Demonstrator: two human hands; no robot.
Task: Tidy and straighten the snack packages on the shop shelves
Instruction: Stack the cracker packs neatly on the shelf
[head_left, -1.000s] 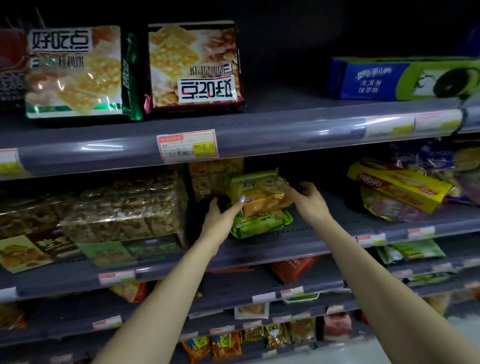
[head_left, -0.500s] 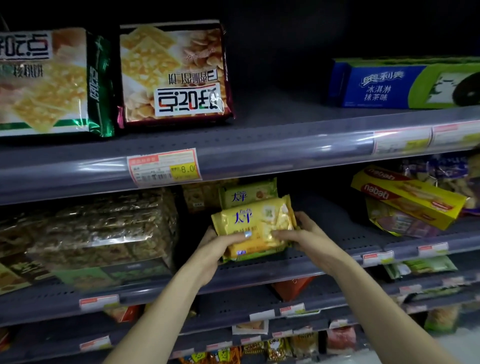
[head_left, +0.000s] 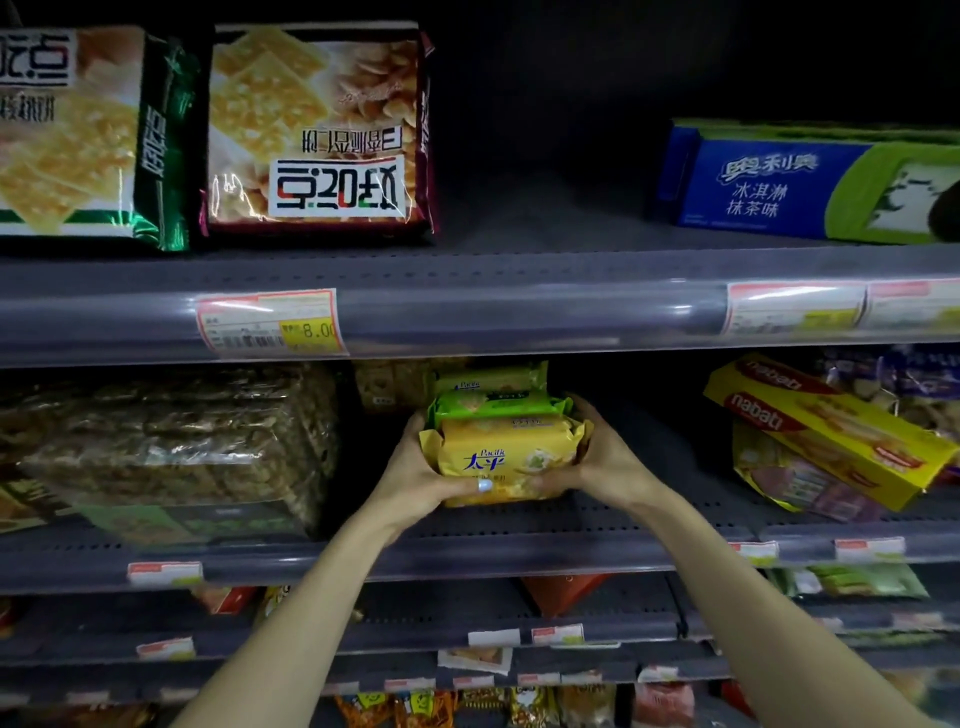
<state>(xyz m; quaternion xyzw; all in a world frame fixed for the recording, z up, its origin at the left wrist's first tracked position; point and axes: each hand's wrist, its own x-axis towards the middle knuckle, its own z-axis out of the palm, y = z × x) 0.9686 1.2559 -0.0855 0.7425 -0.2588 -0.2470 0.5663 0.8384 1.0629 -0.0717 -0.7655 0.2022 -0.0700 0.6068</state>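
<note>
A yellow Pacific cracker pack (head_left: 506, 457) is held just above the middle shelf (head_left: 597, 545). My left hand (head_left: 415, 467) grips its left end, thumb across the front. My right hand (head_left: 597, 457) grips its right end. A green pack (head_left: 493, 402) lies on top of it between my hands, and another yellow-green pack (head_left: 488, 376) stands behind. On the top shelf, a cracker bag (head_left: 317, 130) stands upside down beside a green-edged cracker bag (head_left: 78, 135).
A large clear bag of brown snacks (head_left: 171, 441) fills the middle shelf on the left. Tilted yellow Nabati boxes (head_left: 826, 431) lean at the right. A blue-green cookie box (head_left: 810, 182) lies on the top shelf. Lower shelves (head_left: 467, 623) hold more packs.
Both hands closed around the yellow pack, tipped it flatter and pushed it back and up the shelf, with the green pack now on top. The view shifted slightly closer.
</note>
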